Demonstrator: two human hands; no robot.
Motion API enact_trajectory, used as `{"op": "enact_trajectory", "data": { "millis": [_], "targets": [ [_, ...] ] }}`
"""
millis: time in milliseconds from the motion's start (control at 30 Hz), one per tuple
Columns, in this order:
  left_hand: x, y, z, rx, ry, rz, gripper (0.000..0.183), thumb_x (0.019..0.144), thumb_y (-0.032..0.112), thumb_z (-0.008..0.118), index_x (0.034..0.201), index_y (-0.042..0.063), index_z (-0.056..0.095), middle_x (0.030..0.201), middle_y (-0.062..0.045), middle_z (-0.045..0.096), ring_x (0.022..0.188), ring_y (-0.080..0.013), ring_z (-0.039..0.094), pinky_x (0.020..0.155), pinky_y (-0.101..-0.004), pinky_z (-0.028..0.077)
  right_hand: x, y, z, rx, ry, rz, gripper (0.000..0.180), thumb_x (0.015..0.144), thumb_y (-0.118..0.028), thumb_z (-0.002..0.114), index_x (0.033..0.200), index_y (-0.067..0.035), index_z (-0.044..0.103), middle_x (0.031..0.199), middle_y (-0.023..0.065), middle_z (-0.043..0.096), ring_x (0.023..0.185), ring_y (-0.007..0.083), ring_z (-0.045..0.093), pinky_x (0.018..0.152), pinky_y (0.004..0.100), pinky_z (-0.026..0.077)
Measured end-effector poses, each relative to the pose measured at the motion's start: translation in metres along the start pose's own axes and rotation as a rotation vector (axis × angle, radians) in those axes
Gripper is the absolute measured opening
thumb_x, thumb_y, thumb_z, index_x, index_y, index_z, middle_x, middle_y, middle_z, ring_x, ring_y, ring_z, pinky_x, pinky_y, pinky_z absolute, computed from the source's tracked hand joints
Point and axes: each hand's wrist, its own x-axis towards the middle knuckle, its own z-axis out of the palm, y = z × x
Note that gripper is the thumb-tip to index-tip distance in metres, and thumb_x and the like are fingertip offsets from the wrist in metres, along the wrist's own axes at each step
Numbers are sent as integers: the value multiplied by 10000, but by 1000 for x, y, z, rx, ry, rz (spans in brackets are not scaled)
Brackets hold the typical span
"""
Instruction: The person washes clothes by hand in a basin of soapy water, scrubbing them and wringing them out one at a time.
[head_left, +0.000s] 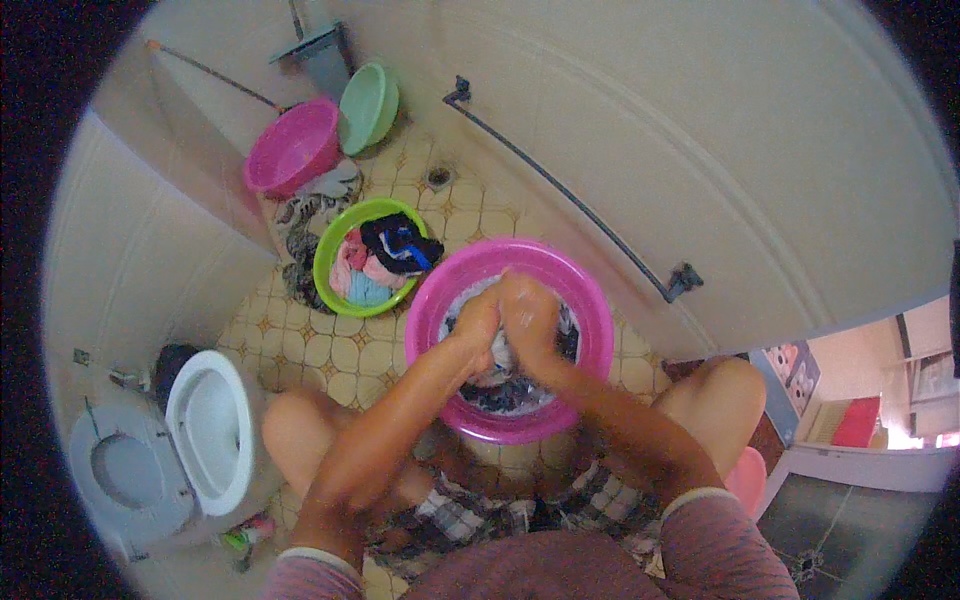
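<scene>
Directly before me on the tiled floor stands a pink plastic basin (598, 330) with dark and pale wet cloth (504, 394) in sudsy water. Both hands are inside its rim, close together over the cloth. My left hand (478, 326) and my right hand (529, 311) close around a bunched pale cloth (501, 352) between them; the fingers are partly hidden. Touching or nearly touching the basin at its upper left is a lime-green basin (322, 281) holding pink and light-blue cloth (367, 289), with a black garment with blue trim (397, 244) hanging over its edge.
Grey cloths (304, 251) lie on the floor beyond the green basin. A pink tub (296, 146) and a pale green basin (369, 109) lean near the corner by a dustpan (322, 64). A floor drain (439, 177), a wall rail (559, 187) and a toilet (214, 435) are nearby.
</scene>
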Motion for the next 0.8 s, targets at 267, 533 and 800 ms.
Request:
{"op": "enact_trajectory", "data": {
  "millis": [267, 533, 800],
  "targets": [
    [18, -9, -12, 667, 283, 254, 357, 931, 368, 518, 1067, 66, 650, 1028, -109, 648, 963, -234, 580, 854, -413, 457, 8, 14, 0, -541, -248, 275, 232, 901, -240, 530, 784, -79, 650, 774, 155, 662, 712, 346, 641, 651, 449, 494],
    [21, 6, -39, 336, 272, 169, 317, 931, 360, 507, 962, 75, 643, 866, -111, 656, 768, -246, 614, 677, -403, 485, -11, -20, 36, -140, 95, 122, 216, 870, -135, 602, 684, -28, 582, 616, 158, 571, 576, 278, 590, 542, 426, 419],
    [-17, 35, 5, 384, -81, -31, 491, 929, 482, 537, 1091, 19, 575, 982, -154, 640, 872, -281, 630, 768, -402, 507, 62, 18, -28, -300, -441, 582, 455, 929, -434, 580, 702, -41, 617, 710, 149, 636, 668, 275, 612, 594, 420, 454]
  ]
}}
